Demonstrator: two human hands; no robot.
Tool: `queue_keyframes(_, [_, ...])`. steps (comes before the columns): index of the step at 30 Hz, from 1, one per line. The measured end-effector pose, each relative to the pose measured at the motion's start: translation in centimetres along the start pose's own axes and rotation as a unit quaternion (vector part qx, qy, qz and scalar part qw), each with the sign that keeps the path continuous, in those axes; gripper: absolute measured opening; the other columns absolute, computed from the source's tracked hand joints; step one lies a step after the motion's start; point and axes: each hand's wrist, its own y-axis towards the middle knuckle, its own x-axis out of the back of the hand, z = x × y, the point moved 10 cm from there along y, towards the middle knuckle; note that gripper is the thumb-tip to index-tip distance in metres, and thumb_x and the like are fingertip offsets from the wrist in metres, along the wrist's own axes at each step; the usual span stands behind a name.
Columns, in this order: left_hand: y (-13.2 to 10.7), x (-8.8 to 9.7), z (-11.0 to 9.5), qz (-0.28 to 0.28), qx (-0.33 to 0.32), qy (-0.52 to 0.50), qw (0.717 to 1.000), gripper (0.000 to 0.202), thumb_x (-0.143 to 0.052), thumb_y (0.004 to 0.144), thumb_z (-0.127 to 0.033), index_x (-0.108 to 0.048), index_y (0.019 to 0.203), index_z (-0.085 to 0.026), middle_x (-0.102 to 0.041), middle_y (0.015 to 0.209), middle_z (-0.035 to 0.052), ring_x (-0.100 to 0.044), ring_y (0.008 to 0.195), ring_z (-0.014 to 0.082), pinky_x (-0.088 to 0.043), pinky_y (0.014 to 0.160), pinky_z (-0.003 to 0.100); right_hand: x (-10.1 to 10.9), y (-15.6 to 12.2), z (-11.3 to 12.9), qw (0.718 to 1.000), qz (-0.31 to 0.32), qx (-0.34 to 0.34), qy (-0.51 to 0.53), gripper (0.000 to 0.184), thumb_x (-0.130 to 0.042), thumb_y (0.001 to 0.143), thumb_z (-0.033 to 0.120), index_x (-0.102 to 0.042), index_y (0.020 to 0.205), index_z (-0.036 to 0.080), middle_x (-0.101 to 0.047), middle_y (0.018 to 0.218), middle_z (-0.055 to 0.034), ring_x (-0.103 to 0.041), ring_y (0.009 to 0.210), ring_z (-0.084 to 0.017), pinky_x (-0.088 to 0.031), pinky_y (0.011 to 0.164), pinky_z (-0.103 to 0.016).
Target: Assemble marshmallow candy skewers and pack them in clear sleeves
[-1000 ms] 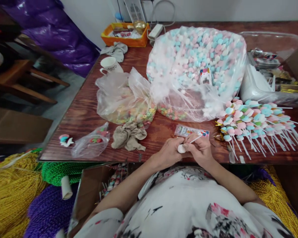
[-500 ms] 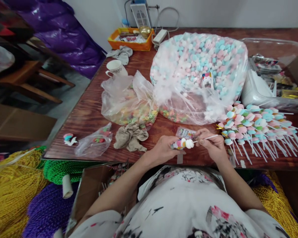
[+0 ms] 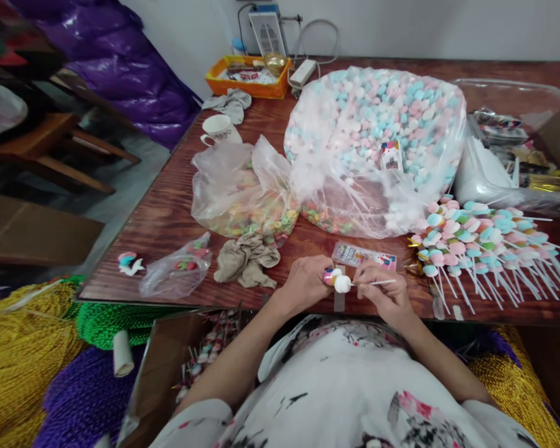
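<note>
Here, the L hand [image 3: 309, 281] was curled round the candies [image 3: 341, 284], w/ the R hand [image 3: 386, 297] pinching the stick [image 3: 384, 282], both nr the front edge of the tabletop [image 3: 163, 205]. Prob. risk: too hard a squeeze or crooked push could've squashed the candies or bent the stick.

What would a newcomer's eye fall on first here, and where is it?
Probably the bulging clear plastic bag of round pink, blue and white pieces, in the middle of the reddish-brown wooden table. Next, the heap of pastel, white-stemmed skewers, at the table's right. At the near edge, the left hand holds the coloured end of a white-stick skewer; the right hand pinches its stick.
</note>
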Motion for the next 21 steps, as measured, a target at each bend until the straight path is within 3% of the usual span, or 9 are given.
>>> queue_keyframes(3, [-0.1, -0.5, -1.1, 0.033, -0.035, -0.041, 0.998, 0.013, -0.065, 0.07, -0.025, -0.059, 0.063, -0.016, -0.058, 0.06, -0.0003, -0.044, 0.052, 0.0099, -0.025, 0.053, 0.024, -0.5, 0.7, 0.5, 0.997, 0.072, 0.011, -0.03, 0.019, -0.06, 0.089, 0.03, -0.068, 0.074, 0.021, -0.064, 0.076, -0.0035, -0.06, 0.078, -0.017, -0.047, 0.073, -0.032])
queue_keyframes(7, [0.0, -0.6, -1.5, -0.002, -0.036, -0.041, 0.999, 0.024, -0.066, 0.073, -0.032, -0.055, 0.059, -0.016, -0.054, 0.058, -0.0007, -0.041, 0.05, 0.0092, -0.023, 0.052, 0.025, -1.3, 1.2, -0.1, 0.995, 0.088, 0.02, -0.051, 0.016, -0.061, 0.088, 0.031, -0.069, 0.079, 0.022, -0.065, 0.076, -0.0032, -0.061, 0.077, -0.017, -0.048, 0.073, -0.033])
queue_keyframes(10, [-0.1, -0.5, -1.1, -0.035, -0.025, -0.012, 0.999, 0.023, -0.064, 0.076, -0.031, -0.055, 0.061, -0.016, -0.055, 0.061, 0.0012, -0.045, 0.055, 0.0115, -0.027, 0.055, 0.025, -1.2, 1.0, -0.9, 0.997, 0.011, 0.025, -0.075, 0.018, -0.062, 0.087, 0.032, -0.069, 0.074, 0.022, -0.064, 0.068, -0.0022, -0.059, 0.071, -0.017, -0.048, 0.07, -0.032])
queue_keyframes(13, [-0.5, -0.1, -0.6, -0.03, -0.013, -0.008, 0.999, 0.025, -0.07, 0.075, -0.038, -0.062, 0.073, -0.015, -0.061, 0.072, 0.004, -0.054, 0.068, 0.0156, -0.035, 0.064, 0.026, 0.0, 0.7, -2.7, 0.995, -0.073, -0.017, -0.061, 0.024, -0.061, 0.087, 0.034, -0.067, 0.068, 0.021, -0.059, 0.059, 0.0003, -0.054, 0.058, -0.014, -0.044, 0.06, -0.029])
queue_keyframes(15, [-0.7, 0.4, -0.3, 0.01, -0.011, -0.056, 0.998, 0.042, -0.075, 0.07, -0.046, -0.066, 0.096, -0.015, -0.065, 0.083, 0.0043, -0.057, 0.076, 0.0174, -0.039, 0.07, 0.026, 0.7, 0.7, -3.8, 0.996, -0.078, -0.047, -0.013, 0.025, -0.061, 0.087, 0.035, -0.067, 0.067, 0.02, -0.056, 0.055, 0.002, -0.051, 0.054, -0.012, -0.043, 0.057, -0.027])
queue_keyframes(17, [-1.0, 0.4, -0.1, 0.083, -0.002, -0.129, 0.988, 0.064, -0.078, 0.066, -0.052, -0.061, 0.117, -0.016, -0.065, 0.086, 0.0019, -0.057, 0.077, 0.0166, -0.04, 0.07, 0.024, 1.0, 1.0, -3.6, 0.998, -0.046, -0.043, 0.025, 0.025, -0.062, 0.086, 0.035, -0.068, 0.067, 0.021, -0.059, 0.059, 0.0008, -0.056, 0.062, -0.014, -0.046, 0.062, -0.028])
queue_keyframes(19, [-1.4, -0.1, -0.2, 0.172, 0.004, -0.207, 0.963, 0.068, -0.079, 0.064, -0.053, -0.061, 0.119, -0.017, -0.063, 0.082, -0.0015, -0.055, 0.073, 0.0146, -0.04, 0.065, 0.022, 0.6, 1.5, -2.2, 0.999, 0.021, -0.01, 0.031, 0.022, -0.063, 0.087, 0.035, -0.071, 0.07, 0.022, -0.065, 0.067, -0.002, -0.061, 0.078, -0.018, -0.049, 0.074, -0.033])
queue_keyframes(21, [-1.9, -1.1, -0.9, 0.255, -0.007, -0.288, 0.923, 0.058, -0.08, 0.062, -0.051, -0.067, 0.105, -0.015, -0.063, 0.079, -0.0028, -0.055, 0.073, 0.0136, -0.04, 0.065, 0.021, -0.1, 1.7, -0.4, 0.995, 0.095, 0.03, 0.017, 0.018, -0.064, 0.087, 0.035, -0.074, 0.077, 0.024, -0.069, 0.073, -0.0039, -0.062, 0.091, -0.022, -0.049, 0.082, -0.038])
